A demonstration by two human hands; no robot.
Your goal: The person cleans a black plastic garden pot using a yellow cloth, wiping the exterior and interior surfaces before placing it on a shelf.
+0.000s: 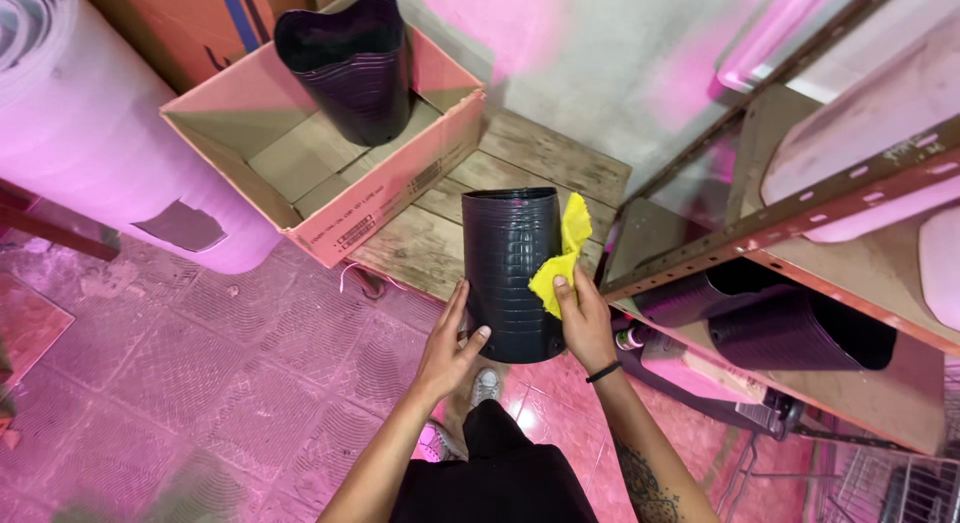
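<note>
At frame centre, our left hand cups the pot stack, steadying it. Our right hand pinches a yellow cloth against its side for wiping.

Pink light washed over the tiled floor below and left of the hands, and over the grey wall ahead. A wooden pallet lay just beyond them, bearing an open cardboard box. To their right stood a metal-framed shelf; far left, a large pale roll.
</note>
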